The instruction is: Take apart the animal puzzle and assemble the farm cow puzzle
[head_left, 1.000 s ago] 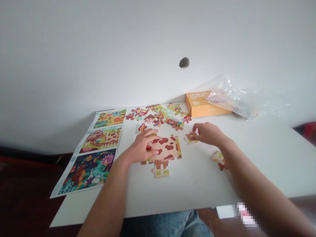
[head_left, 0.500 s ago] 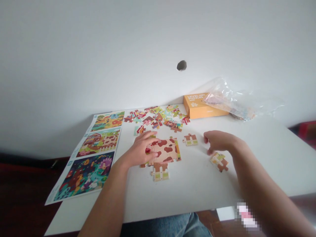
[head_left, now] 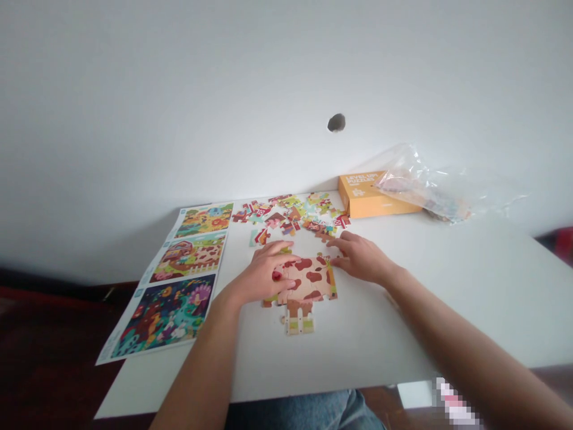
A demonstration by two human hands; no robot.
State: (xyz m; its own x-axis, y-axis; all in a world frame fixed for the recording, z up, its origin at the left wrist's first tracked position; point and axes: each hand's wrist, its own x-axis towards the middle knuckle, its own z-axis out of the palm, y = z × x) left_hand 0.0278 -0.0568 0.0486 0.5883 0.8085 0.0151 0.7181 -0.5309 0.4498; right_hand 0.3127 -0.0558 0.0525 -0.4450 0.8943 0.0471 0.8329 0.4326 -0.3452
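Note:
A partly joined puzzle of a brown-spotted cow [head_left: 310, 278] lies on the white table [head_left: 465, 286], with a fence piece [head_left: 299, 319] attached below it. My left hand [head_left: 264, 272] rests flat on the puzzle's left part, fingers stretched out. My right hand [head_left: 362, 258] lies at the puzzle's right edge, fingers extended and pressing down there. Whatever sits under that hand is hidden. A heap of loose coloured pieces [head_left: 290, 215] is spread just beyond both hands.
A sheet with three printed reference pictures [head_left: 179, 280] lies on the table's left side, overhanging the edge. An orange puzzle box [head_left: 371, 197] and a crumpled clear plastic bag [head_left: 430, 188] sit against the white wall at the back right. My jeans [head_left: 304, 412] show below the front edge.
My right hand let go of a small fence piece, swung right toward two pieces on the table, then came back left over that piece to the cow puzzle's right edge. My left hand stayed put.

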